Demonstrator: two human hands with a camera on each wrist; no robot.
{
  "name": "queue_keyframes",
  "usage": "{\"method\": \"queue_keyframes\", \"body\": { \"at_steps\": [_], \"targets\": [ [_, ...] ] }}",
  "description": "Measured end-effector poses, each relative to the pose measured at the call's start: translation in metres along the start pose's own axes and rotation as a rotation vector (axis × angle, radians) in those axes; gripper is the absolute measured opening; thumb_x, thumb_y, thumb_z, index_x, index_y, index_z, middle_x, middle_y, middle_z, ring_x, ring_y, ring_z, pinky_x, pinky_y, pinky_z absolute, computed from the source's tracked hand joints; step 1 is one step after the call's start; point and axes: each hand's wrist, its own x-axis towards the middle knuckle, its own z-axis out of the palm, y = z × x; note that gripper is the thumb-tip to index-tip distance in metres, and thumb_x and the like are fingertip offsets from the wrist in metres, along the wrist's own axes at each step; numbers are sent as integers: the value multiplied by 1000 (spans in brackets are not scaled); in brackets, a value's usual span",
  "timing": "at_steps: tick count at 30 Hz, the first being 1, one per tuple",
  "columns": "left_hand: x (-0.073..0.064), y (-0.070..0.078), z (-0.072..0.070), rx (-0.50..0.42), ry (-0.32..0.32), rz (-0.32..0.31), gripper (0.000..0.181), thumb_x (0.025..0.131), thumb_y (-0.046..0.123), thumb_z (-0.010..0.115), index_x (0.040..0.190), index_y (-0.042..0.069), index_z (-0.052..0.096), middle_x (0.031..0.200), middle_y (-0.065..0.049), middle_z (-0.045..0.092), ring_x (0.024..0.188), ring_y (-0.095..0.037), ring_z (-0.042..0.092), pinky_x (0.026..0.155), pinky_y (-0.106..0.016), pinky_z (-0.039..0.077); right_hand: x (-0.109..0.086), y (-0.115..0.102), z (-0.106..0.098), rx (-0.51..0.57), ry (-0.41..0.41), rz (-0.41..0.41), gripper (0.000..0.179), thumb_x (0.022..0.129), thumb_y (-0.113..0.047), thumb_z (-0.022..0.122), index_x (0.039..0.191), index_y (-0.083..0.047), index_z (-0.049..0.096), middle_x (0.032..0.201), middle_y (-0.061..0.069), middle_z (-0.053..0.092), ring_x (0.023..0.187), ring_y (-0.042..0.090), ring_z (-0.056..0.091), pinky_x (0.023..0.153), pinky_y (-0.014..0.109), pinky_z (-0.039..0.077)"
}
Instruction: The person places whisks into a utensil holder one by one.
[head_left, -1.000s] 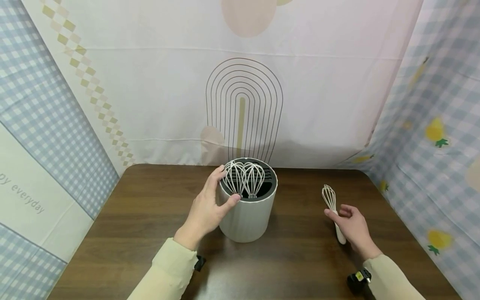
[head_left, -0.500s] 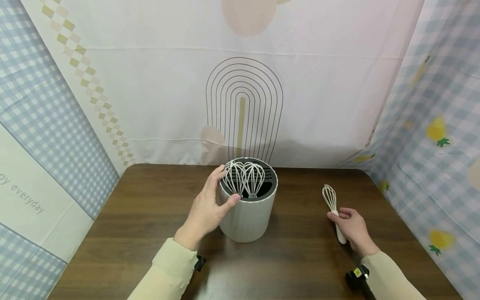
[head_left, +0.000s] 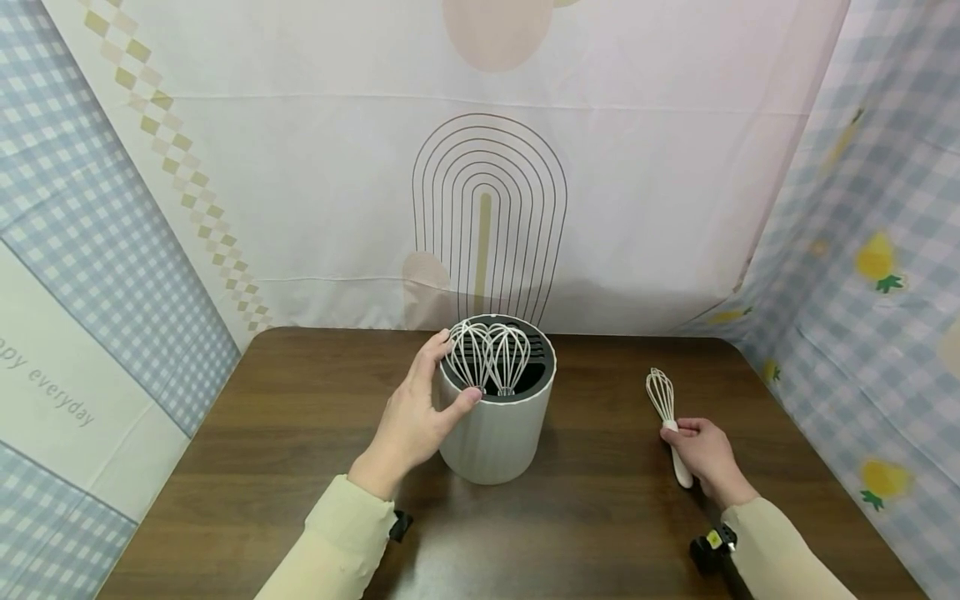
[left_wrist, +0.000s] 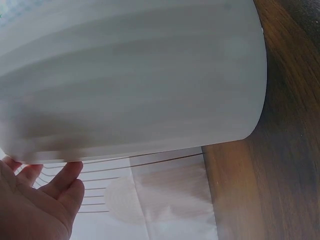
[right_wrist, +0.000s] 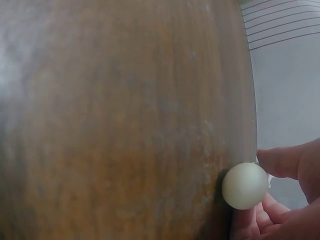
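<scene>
A pale grey utensil holder with a dark slotted top stands upright on the table. Two whisks rise from its top, wire heads up. My left hand holds the holder at its upper left side, thumb on the front and fingers round the left of the rim. In the left wrist view, fingertips touch its wall. Over to the right, a small white whisk lies with its wire head pointing away. My right hand pinches its handle between thumb and fingers; the right wrist view shows the rounded handle end.
The dark wooden table reaches back to a white patterned cloth. Blue checked cloth hangs along the right side, and more lines the left.
My right hand has shifted slightly right and its fingers have come together on the small whisk's handle. The left hand and the holder stay in place.
</scene>
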Motion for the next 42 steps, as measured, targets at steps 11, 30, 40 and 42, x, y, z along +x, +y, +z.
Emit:
{"method": "queue_keyframes", "body": {
  "at_steps": [11,30,40,42],
  "targets": [
    [0,0,0,-4,-1,-3,69,87,64,57,143,33,33,154,23,22,134,-21,40,96,-55,41,-1,-3,-2,-40,-27,-11,49,96,-22,57,127,15,49,114,28,57,95,30,57,67,30,50],
    [-1,0,0,-2,4,12,70,87,63,58,144,31,33,154,23,21,134,-21,40,96,-55,41,-27,-59,9,18,28,-299,49,100,-30,53,133,7,50,115,21,59,96,22,54,70,23,48],
    [-1,1,0,-6,1,15,71,87,62,58,145,30,33,155,21,22,135,-20,39,97,-54,40,-48,-90,24,69,21,-413,41,99,-27,57,128,2,53,109,17,61,93,21,56,74,22,47],
    [-1,0,0,-7,0,12,71,87,62,58,145,30,32,154,22,21,135,-20,39,98,-54,40,-52,-96,26,78,21,-433,39,98,-25,58,127,2,53,108,16,61,91,21,56,73,21,47]
  ]
}}
